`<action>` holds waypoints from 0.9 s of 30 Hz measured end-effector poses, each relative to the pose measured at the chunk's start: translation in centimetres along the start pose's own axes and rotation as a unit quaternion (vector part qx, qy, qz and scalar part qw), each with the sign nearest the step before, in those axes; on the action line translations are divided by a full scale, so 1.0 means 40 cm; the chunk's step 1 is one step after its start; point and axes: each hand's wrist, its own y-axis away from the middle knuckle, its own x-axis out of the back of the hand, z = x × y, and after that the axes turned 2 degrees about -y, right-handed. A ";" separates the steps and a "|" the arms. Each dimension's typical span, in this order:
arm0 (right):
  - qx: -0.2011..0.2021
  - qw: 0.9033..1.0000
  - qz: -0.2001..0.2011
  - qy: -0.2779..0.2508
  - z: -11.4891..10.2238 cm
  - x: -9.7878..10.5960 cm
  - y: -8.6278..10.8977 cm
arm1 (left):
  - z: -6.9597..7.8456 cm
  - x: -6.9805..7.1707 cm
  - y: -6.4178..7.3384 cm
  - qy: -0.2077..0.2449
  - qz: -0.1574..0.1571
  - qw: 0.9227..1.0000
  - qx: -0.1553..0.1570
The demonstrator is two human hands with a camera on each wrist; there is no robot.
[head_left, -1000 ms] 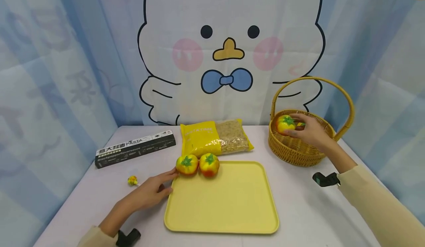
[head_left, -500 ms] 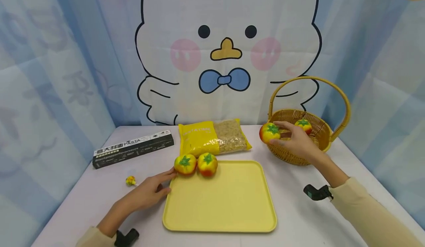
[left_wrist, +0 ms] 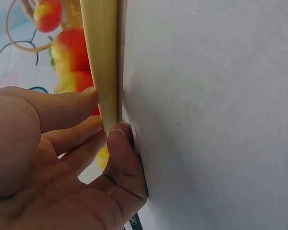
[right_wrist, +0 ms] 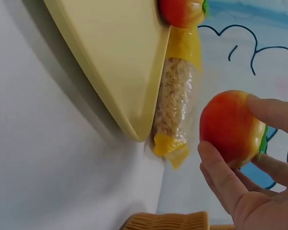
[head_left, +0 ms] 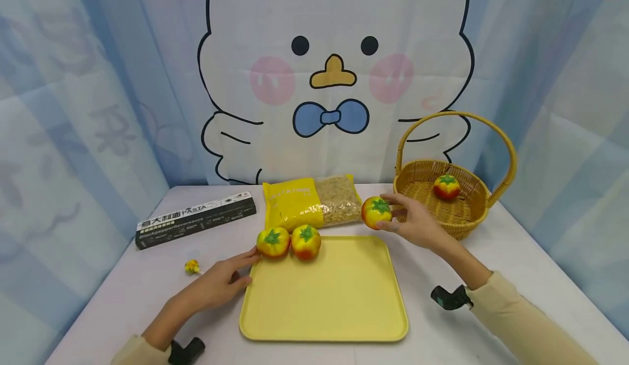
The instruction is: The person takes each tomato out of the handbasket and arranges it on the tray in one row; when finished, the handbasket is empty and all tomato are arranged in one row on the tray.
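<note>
My right hand [head_left: 415, 220] holds a yellow-and-red tomato [head_left: 377, 213] with a green leafy top, between thumb and fingers. It is in the air between the basket and the yellow tray [head_left: 324, 299], near the tray's back right corner. In the right wrist view the tomato [right_wrist: 230, 129] shows its red underside. My left hand [head_left: 216, 283] touches the tray's left rim [left_wrist: 103, 62] with thumb and fingertips, its fingers loosely bent. Two more tomatoes, a left one [head_left: 273, 242] and a right one [head_left: 306, 242], sit side by side at the tray's back left corner.
A wicker basket [head_left: 457, 220] with a tall handle stands at the back right, one tomato [head_left: 446, 187] inside. Behind the tray lies a yellow pasta bag [head_left: 295, 204]. On the left are a black pasta box [head_left: 196, 220] and a small wrapped lollipop [head_left: 192, 267].
My right hand has carried the tomato out of the basket, leftwards and down towards the tray. The tomato left in the basket is now in full view. My left hand stays at the rim.
</note>
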 end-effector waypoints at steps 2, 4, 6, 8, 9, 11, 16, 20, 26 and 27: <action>-0.003 1.000 -0.005 -0.008 0.003 -0.013 0.000 | 0.001 0.000 0.000 -0.001 0.000 1.000 -0.002; -0.002 1.000 -0.009 -0.017 0.003 -0.025 0.000 | 0.000 0.001 -0.001 -0.002 0.000 1.000 -0.005; 0.001 1.000 -0.012 -0.023 0.001 -0.037 0.000 | 0.000 0.001 -0.001 -0.003 0.000 1.000 -0.006; 0.004 0.999 -0.016 -0.028 -0.004 -0.049 0.001 | -0.001 0.000 -0.002 -0.005 -0.001 1.000 -0.005; 0.002 0.999 -0.018 -0.029 -0.006 -0.055 0.001 | -0.002 0.000 -0.003 -0.008 -0.001 1.000 -0.005; -0.001 0.999 -0.020 -0.031 -0.012 -0.069 0.000 | -0.003 0.000 -0.004 -0.012 -0.001 1.000 -0.003; -0.009 0.999 -0.032 -0.043 -0.030 -0.103 -0.003 | -0.005 -0.002 -0.005 -0.019 -0.002 1.000 -0.001; -0.007 0.998 -0.039 -0.056 -0.038 -0.124 0.000 | -0.005 -0.003 -0.005 -0.016 -0.003 1.000 -0.001; -0.001 0.997 -0.043 -0.063 -0.050 -0.151 -0.001 | -0.004 0.000 -0.004 -0.007 -0.005 1.000 0.001; 0.000 0.997 -0.045 -0.063 -0.053 -0.155 -0.002 | -0.004 0.000 -0.003 -0.005 -0.005 1.000 0.003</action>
